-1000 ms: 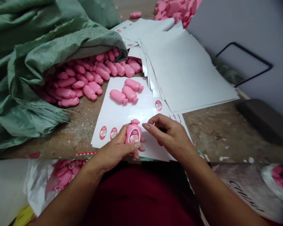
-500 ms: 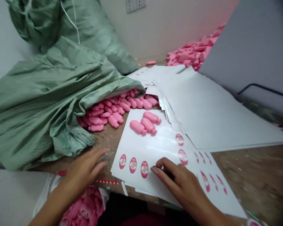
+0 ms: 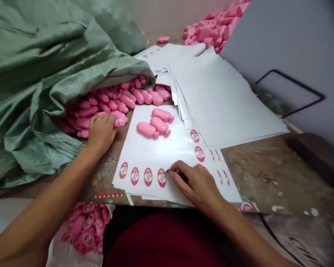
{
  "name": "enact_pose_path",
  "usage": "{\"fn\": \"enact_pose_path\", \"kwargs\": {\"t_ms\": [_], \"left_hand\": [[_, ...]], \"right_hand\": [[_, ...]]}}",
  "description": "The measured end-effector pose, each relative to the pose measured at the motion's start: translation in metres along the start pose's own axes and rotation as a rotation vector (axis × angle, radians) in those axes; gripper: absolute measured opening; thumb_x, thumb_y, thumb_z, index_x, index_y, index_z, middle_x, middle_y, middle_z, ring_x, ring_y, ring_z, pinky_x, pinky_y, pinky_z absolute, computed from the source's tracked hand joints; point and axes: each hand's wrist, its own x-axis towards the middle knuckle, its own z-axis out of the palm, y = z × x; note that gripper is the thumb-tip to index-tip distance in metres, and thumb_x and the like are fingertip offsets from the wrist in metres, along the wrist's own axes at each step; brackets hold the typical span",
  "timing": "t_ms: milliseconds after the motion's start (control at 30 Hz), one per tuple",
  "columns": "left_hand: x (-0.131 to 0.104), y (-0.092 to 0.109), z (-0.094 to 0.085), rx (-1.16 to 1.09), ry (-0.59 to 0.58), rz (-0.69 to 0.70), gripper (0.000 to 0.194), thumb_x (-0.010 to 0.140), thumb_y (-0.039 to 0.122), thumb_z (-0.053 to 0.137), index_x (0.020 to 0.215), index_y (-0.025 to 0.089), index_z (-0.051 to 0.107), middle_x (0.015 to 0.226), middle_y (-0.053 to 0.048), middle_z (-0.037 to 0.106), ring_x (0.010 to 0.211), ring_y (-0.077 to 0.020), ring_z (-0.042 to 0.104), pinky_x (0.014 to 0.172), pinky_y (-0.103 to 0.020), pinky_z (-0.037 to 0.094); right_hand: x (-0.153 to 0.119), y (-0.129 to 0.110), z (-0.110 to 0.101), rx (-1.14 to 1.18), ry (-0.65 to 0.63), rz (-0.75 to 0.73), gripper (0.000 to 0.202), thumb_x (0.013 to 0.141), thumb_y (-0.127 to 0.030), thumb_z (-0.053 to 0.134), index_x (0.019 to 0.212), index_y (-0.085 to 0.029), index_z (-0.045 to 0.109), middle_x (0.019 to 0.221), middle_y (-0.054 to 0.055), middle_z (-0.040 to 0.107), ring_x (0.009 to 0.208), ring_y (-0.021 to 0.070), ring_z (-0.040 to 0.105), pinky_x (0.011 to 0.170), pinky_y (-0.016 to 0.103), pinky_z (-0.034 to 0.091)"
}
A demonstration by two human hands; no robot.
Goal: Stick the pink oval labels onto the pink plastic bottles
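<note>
My left hand (image 3: 101, 131) is closed around a pink sausage-shaped plastic piece (image 3: 120, 119) at the edge of the heap by the green sack (image 3: 72, 74). The heap of like pieces (image 3: 128, 98) spills from the sack's mouth. My right hand (image 3: 195, 181) is pinched over a sheet of oval stickers (image 3: 158, 150), its fingertips beside a red-and-white sticker (image 3: 161, 178). A thin dark thing, mostly hidden, is in its fingers. Three pink pieces (image 3: 147, 129) lie together on the upper part of the sheet.
Large white sheets (image 3: 228, 107) are stacked to the right. More pink pieces (image 3: 208, 29) are piled at the back. Below the table edge, an open white bag (image 3: 55, 246) holds pink pieces with stickers (image 3: 86, 230). A black bent wire (image 3: 297, 83) stands at the right.
My left hand has moved forward from the table's near edge to the heap and closed on a piece. One more sticker shows left of my right hand. The view has shifted.
</note>
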Motion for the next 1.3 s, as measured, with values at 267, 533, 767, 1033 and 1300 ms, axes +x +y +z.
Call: {"fn": "enact_pose_path", "kwargs": {"t_ms": [267, 533, 767, 1033, 1300], "left_hand": [[-0.089, 0.096, 0.039, -1.228, -0.292, -0.694, 0.031, 0.079, 0.033, 0.072, 0.101, 0.019, 0.055, 0.094, -0.004, 0.071, 0.081, -0.0171, 0.069, 0.077, -0.032, 0.055], [-0.09, 0.096, 0.054, -1.381, -0.231, -0.841, 0.029, 0.083, 0.019, 0.069, 0.108, 0.018, 0.053, 0.1, -0.008, 0.074, 0.094, -0.0202, 0.073, 0.099, -0.04, 0.051], [-0.089, 0.098, 0.052, -1.384, -0.246, -0.87, 0.029, 0.083, 0.017, 0.068, 0.108, 0.018, 0.054, 0.102, -0.008, 0.073, 0.099, -0.0216, 0.073, 0.101, -0.041, 0.051], [-0.089, 0.096, 0.052, -1.416, -0.233, -0.887, 0.027, 0.082, 0.018, 0.069, 0.106, 0.018, 0.056, 0.099, -0.008, 0.074, 0.1, -0.0218, 0.072, 0.1, -0.04, 0.051], [-0.088, 0.101, 0.051, -1.419, -0.218, -0.924, 0.021, 0.084, 0.012, 0.066, 0.103, 0.016, 0.058, 0.095, -0.006, 0.074, 0.1, -0.0208, 0.072, 0.099, -0.037, 0.051]], "right_hand": [[-0.002, -0.004, 0.005, -0.112, 0.099, -0.102, 0.017, 0.096, -0.029, 0.052, 0.092, -0.02, 0.066, 0.069, 0.0, 0.075, 0.055, 0.0181, 0.059, 0.068, 0.032, 0.032], [-0.002, -0.005, 0.013, -0.246, 0.218, -0.173, 0.022, 0.098, -0.028, 0.048, 0.087, -0.019, 0.065, 0.066, 0.001, 0.074, 0.049, 0.0165, 0.051, 0.067, 0.033, 0.025], [0.001, -0.006, 0.01, -0.174, 0.137, -0.104, 0.024, 0.098, -0.03, 0.046, 0.088, -0.02, 0.065, 0.07, 0.002, 0.075, 0.053, 0.0155, 0.053, 0.069, 0.032, 0.028], [0.0, -0.004, 0.005, -0.142, 0.123, -0.091, 0.024, 0.097, -0.033, 0.047, 0.09, -0.022, 0.066, 0.07, 0.001, 0.074, 0.053, 0.0158, 0.051, 0.068, 0.032, 0.029], [0.002, -0.009, 0.007, -0.161, 0.06, -0.111, 0.022, 0.095, -0.034, 0.052, 0.084, -0.02, 0.065, 0.069, 0.001, 0.073, 0.051, 0.0146, 0.05, 0.07, 0.033, 0.026]]}}
